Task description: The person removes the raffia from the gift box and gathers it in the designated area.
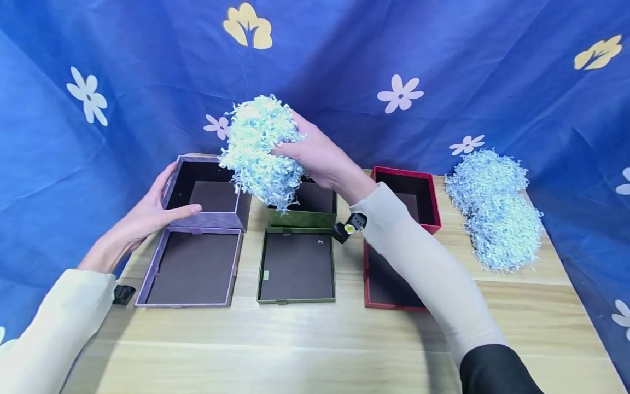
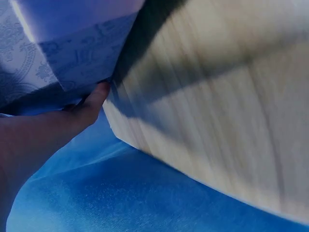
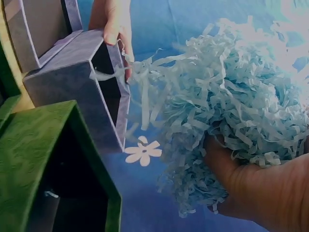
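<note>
A bundle of pale blue shredded paper point(image 1: 263, 153) is gripped in my right hand point(image 1: 317, 150), held up above the gap between the purple and green boxes. In the right wrist view, loose strands of the shredded paper point(image 3: 236, 96) trail toward the purple box point(image 3: 72, 92). My left hand point(image 1: 147, 216) holds the near left corner of the purple box point(image 1: 211, 220), thumb along the front rim and fingers against the left side. That box stands upright with its lid point(image 1: 197, 268) folded down in front. The left wrist view shows a fingertip at the box's lower edge.
An open green box point(image 1: 302, 219) stands in the middle, its lid point(image 1: 297, 268) flat in front. To the right is an open red box point(image 1: 430, 202), partly behind my right forearm. More shredded paper point(image 1: 497, 213) lies at the table's point(image 1: 295, 350) right. A blue curtain point(image 1: 325, 65) hangs behind.
</note>
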A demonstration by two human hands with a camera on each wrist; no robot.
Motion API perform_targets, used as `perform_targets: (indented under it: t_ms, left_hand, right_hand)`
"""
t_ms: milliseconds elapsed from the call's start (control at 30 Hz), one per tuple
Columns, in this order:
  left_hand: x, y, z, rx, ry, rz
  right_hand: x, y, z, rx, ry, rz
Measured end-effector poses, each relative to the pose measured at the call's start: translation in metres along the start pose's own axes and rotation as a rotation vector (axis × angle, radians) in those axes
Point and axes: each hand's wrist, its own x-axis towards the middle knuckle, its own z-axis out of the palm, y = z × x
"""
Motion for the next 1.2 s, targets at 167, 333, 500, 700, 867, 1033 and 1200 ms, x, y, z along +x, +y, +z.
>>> perform_targets:
  t_ms: [167, 333, 500, 700, 867, 1033, 1200]
  left_hand:
    - [0.000, 0.001, -0.005, 0.052, -0.016, -0.016]
    - [-0.004, 0.000, -0.012, 0.081, -0.024, -0.013]
    - [-0.008, 0.000, -0.018, 0.118, -0.037, -0.024]
    - [-0.011, -0.001, -0.018, 0.151, -0.061, -0.053]
    - [-0.012, -0.001, -0.014, 0.144, -0.065, -0.035]
    - [-0.007, 0.000, -0.011, 0.149, -0.067, -0.011]
    - [0.001, 0.006, -0.005, 0.142, -0.071, -0.003]
  right_hand:
    - [-0.018, 0.004, -0.016, 0.069, 0.004, -0.034]
    - [-0.032, 0.006, -0.031, 0.101, 0.028, -0.059]
    - [-0.045, 0.006, -0.047, 0.156, 0.011, -0.105]
    - [-0.071, 0.005, -0.074, 0.180, 0.046, -0.124]
    - [-0.095, 0.004, -0.097, 0.164, 0.108, -0.133]
    - [-0.122, 0.002, -0.120, 0.139, 0.188, -0.082]
    - [-0.158, -0.002, -0.145, 0.064, 0.290, -0.028]
